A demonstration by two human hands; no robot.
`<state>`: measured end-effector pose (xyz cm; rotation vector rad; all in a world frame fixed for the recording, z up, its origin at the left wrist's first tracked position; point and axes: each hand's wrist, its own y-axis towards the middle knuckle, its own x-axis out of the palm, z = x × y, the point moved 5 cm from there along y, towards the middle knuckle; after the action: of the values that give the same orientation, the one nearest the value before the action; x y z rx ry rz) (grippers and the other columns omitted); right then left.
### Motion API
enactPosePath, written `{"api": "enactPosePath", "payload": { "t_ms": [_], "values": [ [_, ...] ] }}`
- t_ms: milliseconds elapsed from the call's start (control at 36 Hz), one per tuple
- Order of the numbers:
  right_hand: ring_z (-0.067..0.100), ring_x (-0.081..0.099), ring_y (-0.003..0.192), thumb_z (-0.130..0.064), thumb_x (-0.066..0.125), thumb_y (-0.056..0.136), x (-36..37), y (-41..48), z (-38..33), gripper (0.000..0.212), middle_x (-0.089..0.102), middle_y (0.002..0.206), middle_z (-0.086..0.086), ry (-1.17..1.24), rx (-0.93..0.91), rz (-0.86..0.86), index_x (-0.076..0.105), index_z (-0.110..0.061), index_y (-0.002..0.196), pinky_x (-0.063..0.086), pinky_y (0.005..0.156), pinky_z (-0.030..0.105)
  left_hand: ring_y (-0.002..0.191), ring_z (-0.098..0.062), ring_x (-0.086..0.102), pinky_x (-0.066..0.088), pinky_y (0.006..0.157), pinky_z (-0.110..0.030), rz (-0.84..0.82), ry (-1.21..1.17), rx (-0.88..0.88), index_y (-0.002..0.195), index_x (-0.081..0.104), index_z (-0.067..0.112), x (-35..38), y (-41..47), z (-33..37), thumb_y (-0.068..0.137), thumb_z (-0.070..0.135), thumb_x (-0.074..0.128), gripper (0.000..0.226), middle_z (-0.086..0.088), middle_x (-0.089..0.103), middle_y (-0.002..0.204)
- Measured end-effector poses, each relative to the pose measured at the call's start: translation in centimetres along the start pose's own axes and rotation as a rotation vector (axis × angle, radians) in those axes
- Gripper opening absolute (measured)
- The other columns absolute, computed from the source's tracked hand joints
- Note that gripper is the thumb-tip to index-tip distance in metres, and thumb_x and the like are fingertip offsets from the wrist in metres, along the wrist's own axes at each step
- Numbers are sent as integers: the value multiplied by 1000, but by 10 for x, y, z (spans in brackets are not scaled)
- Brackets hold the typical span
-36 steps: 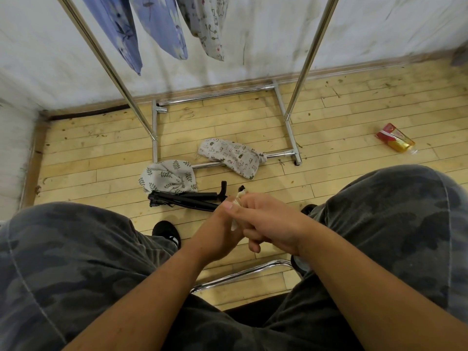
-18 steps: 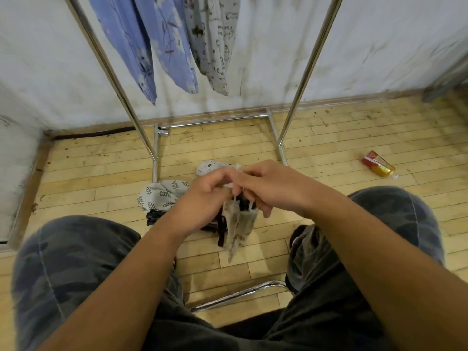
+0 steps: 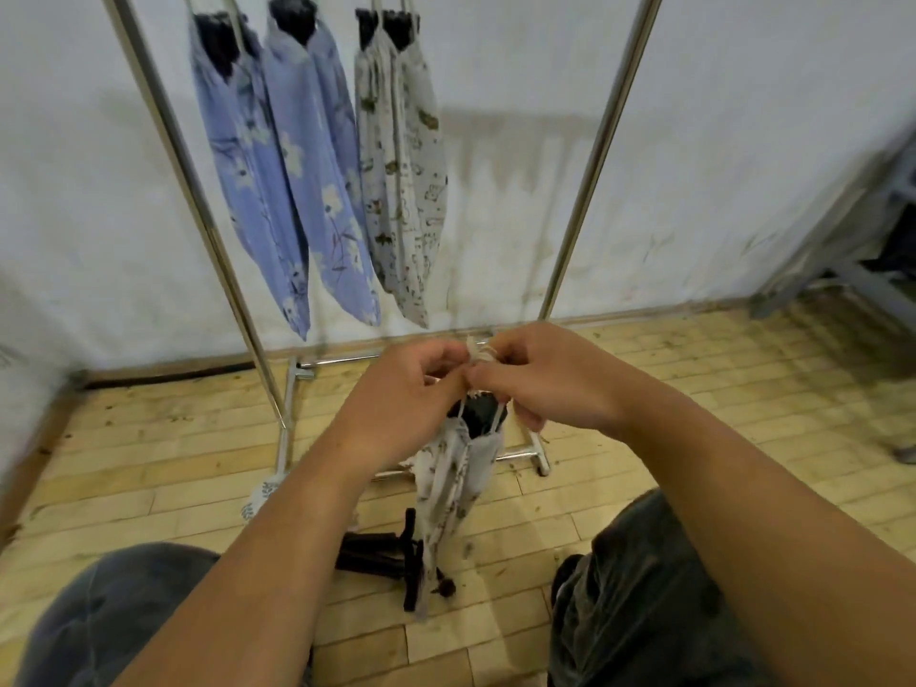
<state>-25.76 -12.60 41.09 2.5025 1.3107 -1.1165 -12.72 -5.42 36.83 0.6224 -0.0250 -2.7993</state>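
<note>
A white patterned drawstring pouch [image 3: 453,480] hangs in front of me with a black object showing at its open top. My left hand [image 3: 401,399] and my right hand [image 3: 545,376] meet above it and each pinches the pale drawstring [image 3: 477,350], whose frayed ends stick up between my fingers. Three similar pouches hang on the metal rack [image 3: 218,250]: two blue flowered pouches [image 3: 287,181] and a white printed pouch [image 3: 401,176].
Black folded objects [image 3: 381,557] lie on the wooden floor under the pouch. Part of a leaf-print cloth [image 3: 257,498] shows beside my left forearm. My knees fill the lower corners. A grey metal frame [image 3: 842,250] stands at the right wall.
Both hands have risen with the pouch, which now hangs free above the floor. The view has tilted up, showing the hanging pouches in full.
</note>
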Motion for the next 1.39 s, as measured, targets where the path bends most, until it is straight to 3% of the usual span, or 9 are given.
{"api": "enactPosePath", "payload": {
  "t_ms": [83, 194, 389, 528, 639, 806, 1000, 1222, 1389],
  "values": [
    [12, 54, 51, -36, 61, 100, -19, 6, -11, 36, 57, 62, 4, -4, -51, 67, 66, -1, 91, 47, 56, 26, 89, 8, 69, 52, 75, -10, 38, 10, 37, 99, 72, 37, -12, 13, 15, 102, 29, 64, 12, 24, 75, 92],
    [11, 55, 50, -31, 64, 97, -44, 13, -20, 24, 58, 59, -4, 19, -90, 180, 69, -12, 83, 46, 52, 24, 87, -3, 70, 54, 76, -16, 65, 9, 65, 101, 74, 21, -25, 28, 37, 102, 25, 63, 12, 10, 77, 93],
    [5, 57, 51, -22, 63, 99, -80, 20, -39, 14, 67, 76, -4, 136, -219, 354, 69, -17, 87, 46, 53, 18, 88, 0, 69, 52, 83, -23, 80, 13, 80, 94, 69, 29, -41, 51, 70, 102, 30, 62, 11, 17, 75, 89],
    [14, 68, 60, -27, 61, 102, -103, 27, -56, 10, 67, 89, -10, 173, -283, 460, 69, -24, 95, 49, 58, 23, 80, 6, 66, 44, 69, -6, 148, 13, 134, 94, 68, 26, -56, 68, 101, 103, 34, 59, 16, 18, 75, 87],
    [17, 70, 62, -27, 62, 101, -121, 32, -67, 11, 69, 88, -12, 237, -311, 516, 70, -26, 95, 54, 62, 30, 80, 5, 66, 44, 67, -6, 176, 23, 169, 92, 68, 27, -65, 82, 122, 103, 36, 58, 17, 17, 75, 87],
    [17, 69, 57, -29, 67, 99, -140, 41, -78, 9, 74, 86, -7, 316, -353, 603, 73, -25, 95, 48, 57, 20, 80, 5, 67, 45, 65, -7, 203, 45, 187, 96, 69, 26, -78, 100, 142, 103, 37, 58, 17, 18, 75, 86],
    [11, 68, 60, -36, 70, 96, -166, 63, -92, 9, 75, 89, -9, 359, -366, 723, 75, -28, 97, 48, 61, 24, 83, 6, 68, 45, 69, -8, 219, 66, 184, 95, 70, 25, -96, 127, 168, 104, 39, 57, 21, 12, 76, 88],
    [6, 68, 72, -33, 72, 94, -194, 91, -110, 8, 74, 83, -13, 332, -418, 778, 77, -27, 96, 62, 77, 37, 52, 6, 56, 38, 52, -8, 335, 128, 223, 92, 70, 22, -121, 155, 185, 103, 37, 59, 22, 12, 77, 85],
    [7, 68, 76, -29, 70, 96, -208, 115, -122, 6, 70, 85, -17, 294, -419, 798, 76, -28, 98, 62, 81, 41, 54, 5, 56, 38, 51, -9, 369, 196, 206, 92, 72, 22, -138, 176, 193, 104, 37, 57, 25, 21, 72, 74]
  ]
}}
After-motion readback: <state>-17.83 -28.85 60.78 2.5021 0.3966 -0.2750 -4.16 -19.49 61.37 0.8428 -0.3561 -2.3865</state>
